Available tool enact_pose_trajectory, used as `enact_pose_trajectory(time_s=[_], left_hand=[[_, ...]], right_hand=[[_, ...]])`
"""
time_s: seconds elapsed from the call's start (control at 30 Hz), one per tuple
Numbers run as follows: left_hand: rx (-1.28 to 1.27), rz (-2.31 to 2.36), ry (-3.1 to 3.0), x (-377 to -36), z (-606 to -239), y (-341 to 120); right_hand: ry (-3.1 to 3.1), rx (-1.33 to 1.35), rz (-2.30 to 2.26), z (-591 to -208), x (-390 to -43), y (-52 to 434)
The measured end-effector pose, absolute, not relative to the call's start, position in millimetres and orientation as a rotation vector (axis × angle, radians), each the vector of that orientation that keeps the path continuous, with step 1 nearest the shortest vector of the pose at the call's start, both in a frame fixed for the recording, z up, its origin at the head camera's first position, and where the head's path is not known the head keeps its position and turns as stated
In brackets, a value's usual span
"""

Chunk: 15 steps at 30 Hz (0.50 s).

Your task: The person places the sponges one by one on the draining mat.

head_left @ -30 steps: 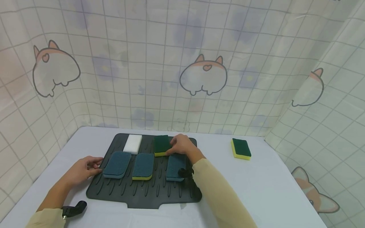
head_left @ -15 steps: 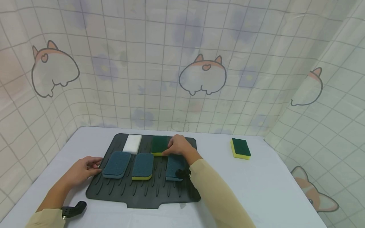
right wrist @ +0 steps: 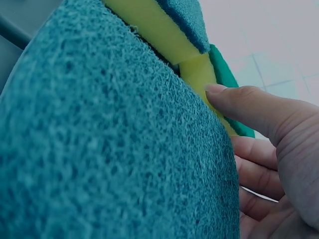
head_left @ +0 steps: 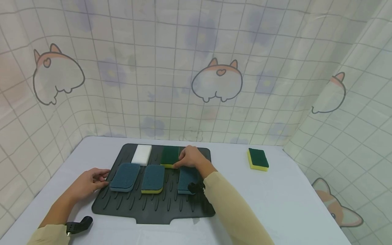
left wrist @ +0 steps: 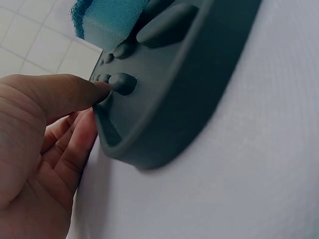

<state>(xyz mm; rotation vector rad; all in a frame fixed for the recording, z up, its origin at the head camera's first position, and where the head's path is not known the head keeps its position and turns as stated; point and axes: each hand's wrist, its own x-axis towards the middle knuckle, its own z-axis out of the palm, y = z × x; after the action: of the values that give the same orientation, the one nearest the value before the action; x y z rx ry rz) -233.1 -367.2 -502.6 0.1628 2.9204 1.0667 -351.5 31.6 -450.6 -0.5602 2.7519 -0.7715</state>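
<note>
Hidden: the right hand (head_left: 190, 157) covers the right side of the green sponge (head_left: 170, 155), so that edge cannot be seen. The right sleeve (head_left: 232, 207) lies over part of the third blue sponge (head_left: 186, 177).
Cut off: in the left wrist view only a corner of the first blue sponge (left wrist: 107, 20) shows at the top. In the right wrist view a blue sponge fills most of the picture, close and fuzzy.
Hard to tell: how hard the right fingers press on the green sponge.
Right hand: it reaches over the mat (head_left: 153, 207) to the back row. Its thumb tip touches the yellow side of the green sponge, and the other fingers curl over the sponge's right side. The grip is closed on the green sponge.
Left hand: the left hand (head_left: 87, 183) rests on the desk (head_left: 291, 204) at the mat's left edge. The thumb lies on top of the rim beside a bump and the fingers curl under the edge. The grip pinches the mat.
Green sponge: on the mat in the back row, just right of the white sponge (head_left: 142, 155), lying flat, green side up.
Front row: three blue sponges lie side by side, the second blue sponge (head_left: 153, 178) in the middle.
Off the mat: a spare green sponge (head_left: 258, 159) lies on the desk, well apart to the right.
Behind: a curtain (head_left: 196, 68) with drawn animals.
</note>
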Motion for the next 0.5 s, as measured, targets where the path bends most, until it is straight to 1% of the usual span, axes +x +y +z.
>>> enact_pose_trajectory(time_s=[0.5], left_hand=[[0.145,1.030,2.936,-232,-500,-364]], right_hand=[[2.728,-0.568,-1.023,-452,-348,56]])
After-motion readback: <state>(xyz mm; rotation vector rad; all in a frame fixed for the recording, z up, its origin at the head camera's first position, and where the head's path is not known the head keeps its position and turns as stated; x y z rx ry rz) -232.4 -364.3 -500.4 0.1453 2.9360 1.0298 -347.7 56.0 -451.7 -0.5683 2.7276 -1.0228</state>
